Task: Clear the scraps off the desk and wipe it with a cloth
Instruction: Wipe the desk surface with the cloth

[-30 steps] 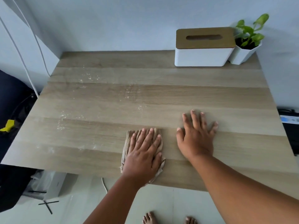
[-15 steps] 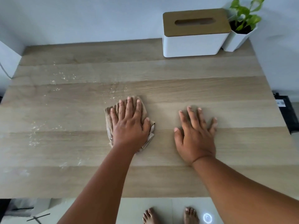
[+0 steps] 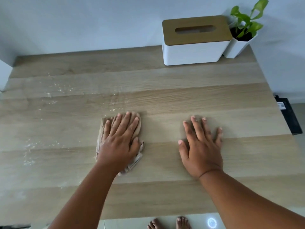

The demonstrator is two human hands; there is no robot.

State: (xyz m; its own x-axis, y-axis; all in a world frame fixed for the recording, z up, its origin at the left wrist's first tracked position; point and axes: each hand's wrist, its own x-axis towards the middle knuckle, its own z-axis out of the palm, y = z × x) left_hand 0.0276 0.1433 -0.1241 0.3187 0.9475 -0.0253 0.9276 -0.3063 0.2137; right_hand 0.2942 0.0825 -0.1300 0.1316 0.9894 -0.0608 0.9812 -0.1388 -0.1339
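Head view, looking down on a pale wooden desk (image 3: 181, 100) set against a light wall. Left hand (image 3: 119, 141) lies flat on a crumpled beige cloth (image 3: 137, 158) near the middle of the desk, its fingers straight and close together, palm pressing the fabric to the wood; cloth edges show past the fingertips, along the hand's left side and beneath the thumb. Right hand (image 3: 200, 147) rests palm-down on bare wood well to the right of the cloth, fingers straight and spread apart, thumb out to the side, holding nothing. Both bare forearms reach in from the lower edge.

White crumbs (image 3: 54, 90) are scattered over the far left part of the desk, with a thinner trail just beyond the cloth and another patch near the left edge; all of them lie apart from the cloth.

At the far right corner stands a white tissue box (image 3: 193, 52) with a wooden slotted lid, and just beside it a small green plant in a white pot (image 3: 237, 47). Bare toes (image 3: 170, 223) show on the floor below the desk's near edge.
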